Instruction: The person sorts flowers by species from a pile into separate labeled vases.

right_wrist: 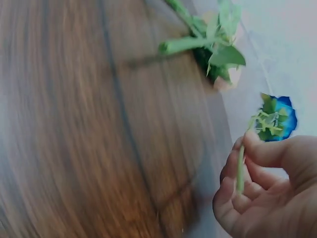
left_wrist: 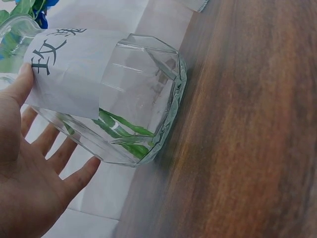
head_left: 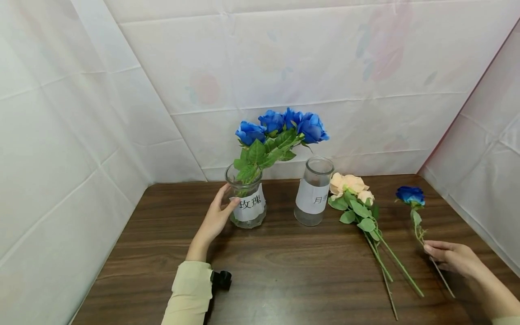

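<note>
**Right hand [head_left: 457, 259] pinching a single long-stemmed blue rose [head_left: 410, 195]; left hand [head_left: 217, 216] grasping a wide-mouthed clear glass vase [head_left: 249, 222]**

Near: a pale yellow-green sleeve [head_left: 188, 289] is covering the left forearm, a black wrist mount [head_left: 222, 280] sitting at its cuff. The right thumb and fingers are gripping the rose's thin stem at the right side of the dark brown wood-grain table [head_left: 264, 266]; bloom pointing away from the person. Cannot tell whether the stem tip is touching wood.

Middle: cream-peach flowers with green leaves [head_left: 359, 209] are lying left of that rose, stems pointing nearward. The left thumb is pressing a white paper label [head_left: 256, 208], the fingers reaching behind the vase, which is standing upright. A narrower cylindrical clear glass vase [head_left: 309, 219], also labelled, is standing between it and the cream-peach flowers.

Far: four blue roses with broad green leaves [head_left: 280, 128] are leaning rightward from the wide-mouthed vase. A whitish, faintly printed cloth [head_left: 325, 49] is hanging behind.
</note>
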Tool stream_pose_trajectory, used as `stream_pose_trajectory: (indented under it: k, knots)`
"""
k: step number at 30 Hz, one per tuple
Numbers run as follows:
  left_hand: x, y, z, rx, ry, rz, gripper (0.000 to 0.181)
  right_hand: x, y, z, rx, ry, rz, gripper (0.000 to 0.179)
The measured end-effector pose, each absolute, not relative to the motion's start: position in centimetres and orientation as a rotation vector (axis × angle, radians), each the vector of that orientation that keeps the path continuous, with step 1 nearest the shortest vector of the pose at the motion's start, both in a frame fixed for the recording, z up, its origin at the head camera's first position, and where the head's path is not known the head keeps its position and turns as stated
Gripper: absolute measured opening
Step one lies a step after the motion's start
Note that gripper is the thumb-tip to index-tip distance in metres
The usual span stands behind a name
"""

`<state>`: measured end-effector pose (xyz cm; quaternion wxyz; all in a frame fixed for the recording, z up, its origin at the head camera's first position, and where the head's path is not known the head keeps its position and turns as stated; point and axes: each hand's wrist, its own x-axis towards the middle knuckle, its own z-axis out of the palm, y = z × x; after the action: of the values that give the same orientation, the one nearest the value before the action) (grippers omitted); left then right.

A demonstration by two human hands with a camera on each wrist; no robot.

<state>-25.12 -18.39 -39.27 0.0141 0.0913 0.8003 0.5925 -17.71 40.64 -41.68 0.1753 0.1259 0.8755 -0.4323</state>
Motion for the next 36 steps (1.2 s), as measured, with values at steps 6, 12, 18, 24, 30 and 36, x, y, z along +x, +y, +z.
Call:
stream_pose_trajectory:
  k: [6,12,18,24,30,36]
  knots:
    - [-25.2,-18.4,-39.4,0.283,2.496,1.84,0.067,-17.3,39.3,-41.5,0.357,2.325,-1.553,0.05]
    - [-25.2,-18.4,-39.4,0.281,2.494,1.835,0.067,-16.6,36.5,-40.7,0.265,2.211,-1.937,0.012]
    - [-25.2,-18.4,-39.3,0.291,2.498,1.843,0.066,-16.7,32.4,-38.9,0.149,2.054,-2.253,0.017]
    - [-25.3,-18.4,-39.5,0.308,2.496,1.861,0.064,-16.8,26.9,-37.7,-0.062,1.981,-2.415,0.016]
    - [-25.4,-18.5,-39.6,0.299,2.489,1.866,0.065,-16.7,21.9,-36.4,-0.163,2.089,-2.365,0.011]
    - [-25.4,-18.5,-39.7,0.305,2.484,1.872,0.065,-17.2,17.9,-35.5,-0.159,2.063,-2.455,0.011]
